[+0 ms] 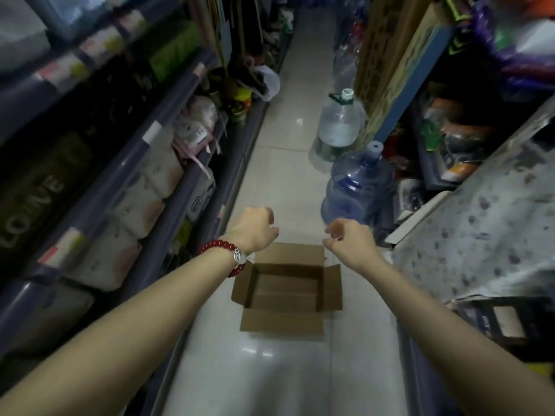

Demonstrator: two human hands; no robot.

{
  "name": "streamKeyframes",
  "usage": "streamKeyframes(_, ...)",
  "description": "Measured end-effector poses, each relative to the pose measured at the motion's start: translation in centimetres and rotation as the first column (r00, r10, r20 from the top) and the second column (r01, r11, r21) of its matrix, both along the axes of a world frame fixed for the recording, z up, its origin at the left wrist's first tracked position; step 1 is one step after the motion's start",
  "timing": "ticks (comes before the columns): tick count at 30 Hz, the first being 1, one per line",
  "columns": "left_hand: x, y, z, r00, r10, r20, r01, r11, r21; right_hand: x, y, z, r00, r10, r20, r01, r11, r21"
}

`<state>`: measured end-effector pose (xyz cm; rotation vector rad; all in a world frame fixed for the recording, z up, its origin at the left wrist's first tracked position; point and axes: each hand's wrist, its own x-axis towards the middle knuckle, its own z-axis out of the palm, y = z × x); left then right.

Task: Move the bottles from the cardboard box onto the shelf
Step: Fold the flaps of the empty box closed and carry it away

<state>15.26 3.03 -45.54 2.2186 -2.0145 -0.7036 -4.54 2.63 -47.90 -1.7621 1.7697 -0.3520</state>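
The cardboard box (286, 291) sat open on the floor at lower centre — no bottles showed inside. Your left hand (255, 228) and right hand (350, 238) hung above its far edge, about equally near, each grip loosely curled on nothing.

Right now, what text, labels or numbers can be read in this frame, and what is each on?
"LOVE": on a dark package on the left shelving.
Shelf-edge price tags: too blurred to read.
White pack label: print too small to read.
Grey pack: mark too blurred to read.
Cardboard box: no text visible.
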Motion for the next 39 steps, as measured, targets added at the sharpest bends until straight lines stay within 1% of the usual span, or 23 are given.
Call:
streamKeyframes(3,0.7,1.1,-8.3,0.999,0.042,-0.022,-0.042,0.999,0.016,0.0,0.6,-7.9,1.000,-0.006,0.027,0.005,0.999,0.051)
streamKeyframes(6,1.6,1.5,-16.4,0.997,0.071,-0.036,-0.071,0.997,0.010,0.1,0.5,-15.7,0.999,-0.004,0.043,0.001,0.998,0.068)
streamKeyframes(10,2.8,0.9,-25.7,0.998,0.062,-0.022,-0.061,0.998,0.014,1.1,0.4,-25.0,0.997,0.054,0.059,-0.060,0.993,0.106)
streamKeyframes(12,3.3,0.4,-29.7,0.999,0.051,-0.019,-0.051,0.999,0.009,1.7,0.1,-29.1,0.996,0.076,0.056,-0.082,0.991,0.110)
streamKeyframes(16,4.1,-0.7,-36.8,0.995,0.063,-0.075,-0.063,0.998,-0.003,2.6,-0.7,-35.9,0.990,0.124,0.067,-0.130,0.987,0.093)
streamKeyframes(19,4.9,-1.5,-41.1,0.993,0.087,-0.076,-0.093,0.993,-0.069,2.9,-1.3,-40.0,0.989,0.144,0.043,-0.147,0.987,0.061)
streamKeyframes(21,5.8,-2.0,-43.7,0.996,0.094,-0.011,-0.094,0.979,-0.183,2.7,-1.7,-41.9,0.989,0.150,0.011,-0.150,0.988,0.021)
streamKeyframes(23,7.6,-2.7,-45.5,0.990,0.135,0.038,-0.119,0.953,-0.280,2.4,-2.3,-43.1,0.990,0.137,-0.010,-0.137,0.990,-0.030)
streamKeyframes(25,9.6,-3.2,-46.7,0.978,0.210,0.019,-0.194,0.930,-0.312,1.8,-2.6,-43.8,0.996,0.094,-0.006,-0.095,0.992,-0.088)
streamKeyframes(26,10.6,-3.3,-47.2,0.968,0.250,-0.004,-0.239,0.921,-0.307,1.4,-2.6,-44.0,0.998,0.066,-0.003,-0.066,0.990,-0.121)
streamKeyframes(28,12.0,-3.0,-48.1,0.958,0.285,-0.037,-0.286,0.929,-0.235,0.6,-2.5,-44.2,1.000,0.008,-0.017,-0.011,0.982,-0.190)
streamKeyframes(30,12.2,-2.3,-49.1,0.961,0.263,-0.083,-0.271,0.957,-0.105,-0.4,-2.5,-44.3,0.997,-0.040,-0.069,0.022,0.969,-0.245)
streamKeyframes(31,11.8,-1.9,-49.4,0.959,0.253,-0.129,-0.263,0.962,-0.071,-0.9,-2.6,-44.3,0.994,-0.057,-0.089,0.032,0.964,-0.264)
streamKeyframes(32,11.3,-1.8,-49.7,0.950,0.247,-0.190,-0.264,0.962,-0.074,-1.4,-2.8,-44.3,0.993,-0.072,-0.098,0.042,0.960,-0.277)
streamKeyframes(34,9.6,-1.7,-49.7,0.930,0.231,-0.286,-0.278,0.951,-0.138,-2.2,-3.0,-44.5,0.990,-0.092,-0.109,0.056,0.953,-0.299)
streamKeyframes(36,7.8,-2.0,-49.5,0.931,0.198,-0.308,-0.261,0.948,-0.180,-3.0,-3.0,-44.9,0.983,-0.128,-0.134,0.080,0.944,-0.320)
streamKeyframes(39,5.3,-1.8,-50.1,0.933,0.145,-0.331,-0.206,0.966,-0.158,-4.3,-2.7,-45.7,0.962,-0.223,-0.159,0.170,0.941,-0.293)
